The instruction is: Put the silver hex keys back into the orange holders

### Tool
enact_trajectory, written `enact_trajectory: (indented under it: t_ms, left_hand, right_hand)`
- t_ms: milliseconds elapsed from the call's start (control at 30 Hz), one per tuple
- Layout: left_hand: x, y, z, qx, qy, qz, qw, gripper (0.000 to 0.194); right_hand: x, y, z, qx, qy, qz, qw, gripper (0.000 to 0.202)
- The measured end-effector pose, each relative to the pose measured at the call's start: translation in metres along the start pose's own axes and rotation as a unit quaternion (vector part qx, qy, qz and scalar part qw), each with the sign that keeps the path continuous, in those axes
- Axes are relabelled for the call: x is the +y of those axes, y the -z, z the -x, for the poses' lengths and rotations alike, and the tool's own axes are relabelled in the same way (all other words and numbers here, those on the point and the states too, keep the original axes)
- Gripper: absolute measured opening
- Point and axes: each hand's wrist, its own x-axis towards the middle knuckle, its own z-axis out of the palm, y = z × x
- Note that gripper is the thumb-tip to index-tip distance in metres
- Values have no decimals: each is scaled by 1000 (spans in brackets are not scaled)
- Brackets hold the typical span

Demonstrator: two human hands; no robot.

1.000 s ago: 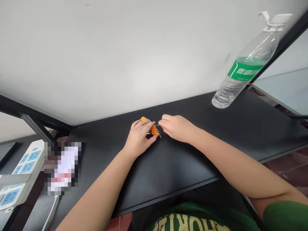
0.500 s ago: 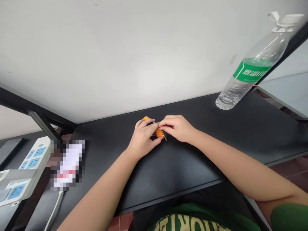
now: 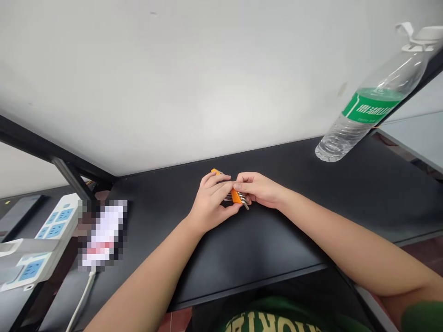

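A hex key set with an orange holder (image 3: pixel 236 197) is held between both hands above the black table. Several bent metal hex keys (image 3: pixel 243 199) stick out of the holder's right end, side by side. My left hand (image 3: pixel 212 199) is closed over the set from the left, its thumb at the near edge and its fingers covering the middle. At the right end, my right hand (image 3: pixel 261 188) pinches the set, thumb on top near the orange end and fingers curled behind the bent keys. Much of the holder is hidden under my left fingers.
On the black table (image 3: pixel 294 230), a large water bottle (image 3: pixel 367 108) stands at the back right against the wall. To the left lie a blurred-out phone-like item (image 3: pixel 105 233) with a white cable (image 3: pixel 81 297) and a white power strip (image 3: pixel 57 226).
My right thumb has come over the top of the set and its fingers have moved behind the keys, so more bent ends show. The view has shifted slightly.
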Motion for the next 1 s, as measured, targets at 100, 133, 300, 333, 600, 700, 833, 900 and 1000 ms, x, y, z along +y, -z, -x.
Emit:
enact_trajectory:
  t_ms: [100,133,300,333,600,700,833,900,1000]
  left_hand:
    - [-1,-1,0,7,3,-5,1000,36]
    - [-2,-1,1,10,4,-6,1000,36]
    - [-5,-3,4,4,25,-6,1000,36]
    - [-6,-3,4,-1,34,-4,999,36]
    - [-6,-5,4,-9,48,43,998,38]
    - [-7,-6,5,-6,43,45,998,42]
    - [-8,-7,6,12,29,45,998,46]
    - [-8,-6,6,17,24,42,999,46]
    - [-7,-5,5,7,23,39,999,43]
  right_hand:
    - [-1,-2,1,-6,-7,-1,1000,41]
    - [-1,-2,1,-9,-10,-1,1000,41]
    - [1,-6,-1,1,-1,41,999,43]
    - [2,-7,-1,9,5,57,998,44]
    - [5,-12,-2,46,17,133,990,44]
    - [5,-12,-1,40,4,149,988,42]
    - [4,-12,-1,24,2,122,992,42]
    - [4,-13,0,19,7,110,994,42]
    - [6,-15,0,23,12,116,993,42]
